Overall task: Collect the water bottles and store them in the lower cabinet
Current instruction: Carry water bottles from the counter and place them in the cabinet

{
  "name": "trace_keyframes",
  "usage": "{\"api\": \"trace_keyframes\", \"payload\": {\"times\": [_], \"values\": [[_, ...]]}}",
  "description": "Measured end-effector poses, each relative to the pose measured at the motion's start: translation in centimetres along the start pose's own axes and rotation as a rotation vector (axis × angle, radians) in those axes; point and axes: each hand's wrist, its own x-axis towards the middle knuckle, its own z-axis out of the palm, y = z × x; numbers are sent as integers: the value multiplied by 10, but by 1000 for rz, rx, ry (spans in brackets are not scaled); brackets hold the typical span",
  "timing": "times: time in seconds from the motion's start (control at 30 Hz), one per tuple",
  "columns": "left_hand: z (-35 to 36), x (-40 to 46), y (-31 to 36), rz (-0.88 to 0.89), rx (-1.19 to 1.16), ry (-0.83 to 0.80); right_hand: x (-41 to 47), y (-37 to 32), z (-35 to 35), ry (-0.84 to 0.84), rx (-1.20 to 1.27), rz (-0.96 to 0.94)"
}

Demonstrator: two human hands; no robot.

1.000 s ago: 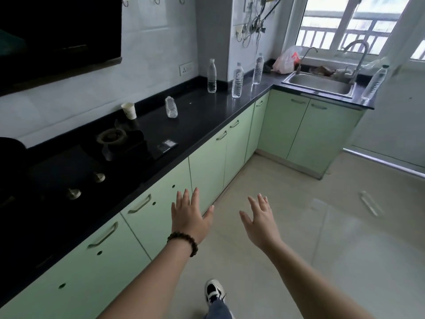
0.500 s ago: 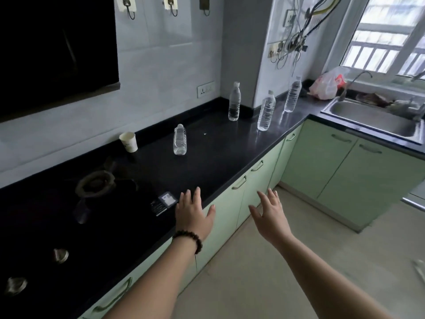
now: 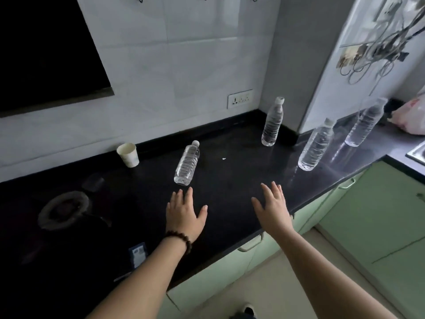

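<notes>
Item one, my left hand [image 3: 185,211]: spread flat, palm down, over the dark counter [image 3: 232,187], holding nothing, a bead bracelet [image 3: 179,238] on the wrist. Item two, my right hand [image 3: 272,208]: likewise spread and empty, above the counter near its front edge; whether either palm touches the surface I cannot tell. Item three, four clear water bottles, all upright and capped. Bottle one [image 3: 186,163] stands just beyond my left fingertips, nearest of the lot, with bare counter on all sides. Bottle two [image 3: 273,122] stands in the back corner, near the dark upstand and the grey pillar [image 3: 296,61]. Bottle three [image 3: 317,145] stands right of it, closer to the front edge. Bottle four [image 3: 364,123] stands farther right, ahead of a pink bag [image 3: 411,116]. Item four, a paper cup [image 3: 128,154], against the back upstand, left of bottle one and well apart from it. Item five, a burner ring [image 3: 64,209] on the dark hob at far left. Item six, a small card [image 3: 138,250] lying beside my left forearm. Item seven, the green lower cabinets [image 3: 379,215] below the counter edge, doors closed, a handle [image 3: 250,245] under my right wrist. Open counter lies between the hands and the bottles; the floor in front of the cabinets is open too.
</notes>
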Motion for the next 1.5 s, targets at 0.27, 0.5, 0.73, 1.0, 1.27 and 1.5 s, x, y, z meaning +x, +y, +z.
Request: {"api": "trace_keyframes", "payload": {"times": [0.27,0.5,0.73,1.0,1.27,1.5], "values": [[31,99,31,-136,160,58,125,19,-2,-139,-7,-132],[35,185,31,-272,219,0,170,25,14,-206,-11,-146],[53,233,16,-393,251,-115,188,30,28,-205,-9,-93],[50,239,7,-435,265,-87,184,25,31,-172,-22,-48],[60,214,62,-197,-86,3,162,74,-27,66,-87,95],[81,193,165,40,-403,-32,165,116,-87,325,3,267]]}}
